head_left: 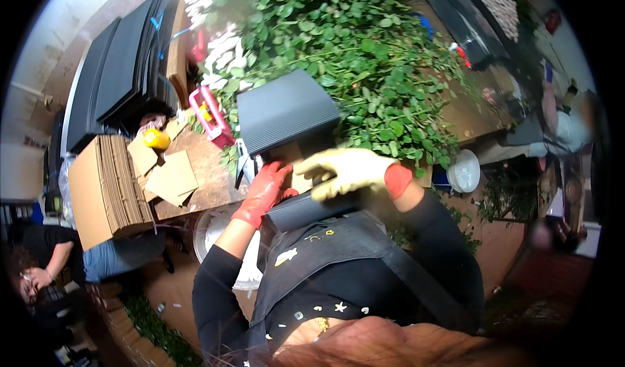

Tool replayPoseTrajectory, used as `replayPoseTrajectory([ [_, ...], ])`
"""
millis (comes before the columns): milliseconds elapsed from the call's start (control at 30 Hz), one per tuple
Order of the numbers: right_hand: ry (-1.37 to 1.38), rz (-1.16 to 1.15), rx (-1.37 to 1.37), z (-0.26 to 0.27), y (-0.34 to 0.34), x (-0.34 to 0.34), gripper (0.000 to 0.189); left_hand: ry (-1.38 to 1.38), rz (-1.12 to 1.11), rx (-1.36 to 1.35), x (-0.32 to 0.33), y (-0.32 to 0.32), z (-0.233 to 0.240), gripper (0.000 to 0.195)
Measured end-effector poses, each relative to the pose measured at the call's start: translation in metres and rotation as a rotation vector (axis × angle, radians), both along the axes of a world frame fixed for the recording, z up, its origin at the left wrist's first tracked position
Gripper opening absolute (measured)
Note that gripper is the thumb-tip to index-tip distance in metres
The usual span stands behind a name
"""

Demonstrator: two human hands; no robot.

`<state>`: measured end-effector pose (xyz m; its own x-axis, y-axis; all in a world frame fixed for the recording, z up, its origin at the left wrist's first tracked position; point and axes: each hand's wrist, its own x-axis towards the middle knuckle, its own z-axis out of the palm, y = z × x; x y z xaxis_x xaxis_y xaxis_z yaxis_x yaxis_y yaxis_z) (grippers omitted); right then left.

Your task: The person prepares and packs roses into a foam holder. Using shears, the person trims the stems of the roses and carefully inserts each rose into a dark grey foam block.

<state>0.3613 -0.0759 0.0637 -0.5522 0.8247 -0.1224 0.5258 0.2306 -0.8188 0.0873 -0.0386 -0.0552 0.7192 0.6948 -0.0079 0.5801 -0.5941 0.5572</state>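
A sheet of dark corrugated board (pixel 288 108) lies folded back towards the leaves, its near part (pixel 307 209) against my apron. Between these two parts, a piece of brown cardboard (pixel 294 164) shows. My left hand (pixel 266 191), in a red rubber glove, rests at the left side of the board, fingers bent; whether it grips the edge is unclear. My right hand (pixel 349 171), in a pale yellow glove with a red cuff, is over the board's right part, its fingers curved. What lies under its palm is hidden.
Leafy green stems (pixel 371 74) cover the far table. At left are a pink tape dispenser (pixel 213 118), loose cardboard pieces (pixel 173 177), a cardboard stack (pixel 110 186), a yellow object (pixel 156 139) and dark sheets (pixel 124 64). A white bucket (pixel 464 170) stands right. Other people are at both sides.
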Motion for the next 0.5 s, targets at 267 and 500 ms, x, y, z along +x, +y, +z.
replayPoseTrajectory([
  [267, -0.347, -0.144, 0.478, -0.047, -0.055, -0.026, 0.015, -0.044, -0.051, 0.147, 0.003, 0.006, -0.016, 0.064],
  [500, 0.451, -0.517, 0.208, 0.011, -0.004, 0.032, 0.036, 0.009, -0.091, 0.121, 0.000, 0.009, -0.020, 0.070],
])
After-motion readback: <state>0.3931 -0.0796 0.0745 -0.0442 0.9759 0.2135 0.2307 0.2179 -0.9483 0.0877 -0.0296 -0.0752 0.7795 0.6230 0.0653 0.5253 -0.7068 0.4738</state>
